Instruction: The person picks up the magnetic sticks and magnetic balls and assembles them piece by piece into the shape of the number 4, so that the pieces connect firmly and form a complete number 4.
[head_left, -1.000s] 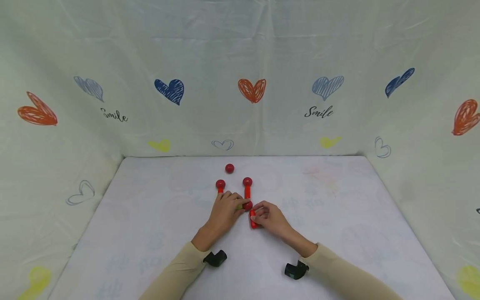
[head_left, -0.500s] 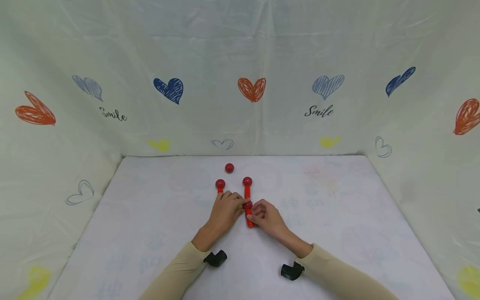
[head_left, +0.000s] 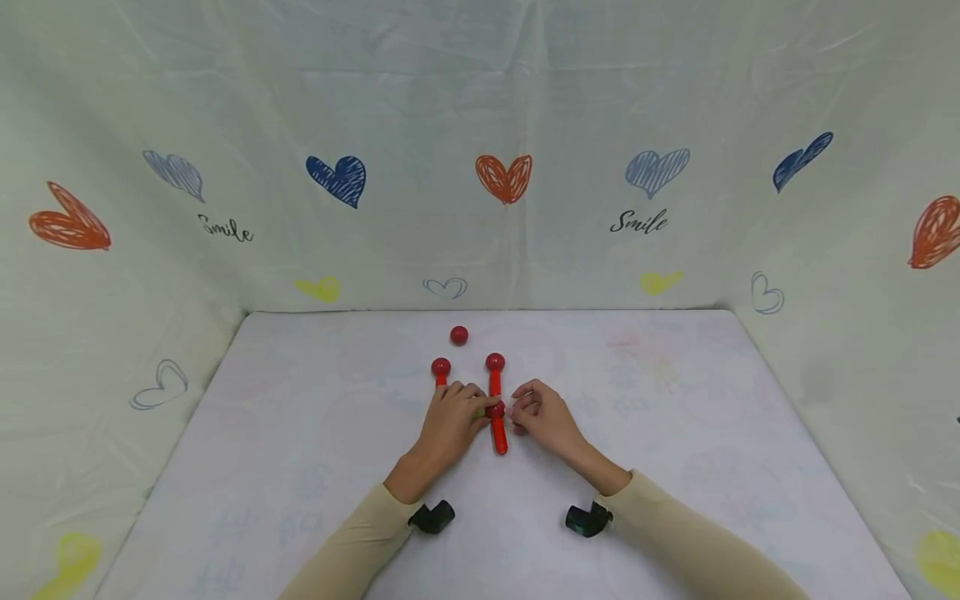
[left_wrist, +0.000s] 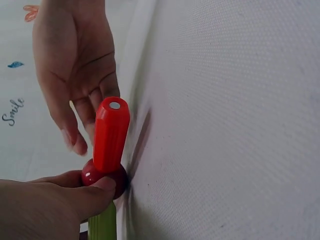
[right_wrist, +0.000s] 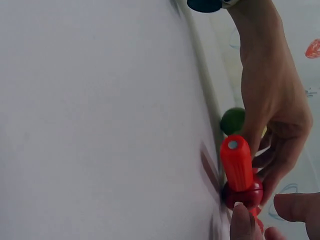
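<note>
My left hand (head_left: 448,421) pinches a dark red ball (left_wrist: 95,172) between thumb and finger. A red rod (head_left: 499,437) sticks out of that ball toward me, with a small silvery disc on its end. On the left side a green rod (left_wrist: 102,222) joins the same ball, mostly under the hand. Another red rod (head_left: 495,383) runs from it to a far red ball (head_left: 495,362). Just right of the ball hovers my right hand (head_left: 546,421), fingers loosely bent and holding nothing; the left wrist view shows it apart from the near rod.
Left of the far ball lies another red ball (head_left: 441,367) with a rod partly under my left hand. A loose red ball (head_left: 459,335) sits farther back. The right wrist view shows a green ball (right_wrist: 233,121) behind the left hand. A white cloth (head_left: 645,467) covers the table.
My right hand has swung the near red rod leftward into line below the held ball, then let go and moved slightly up and right. The left hand has stayed put.
</note>
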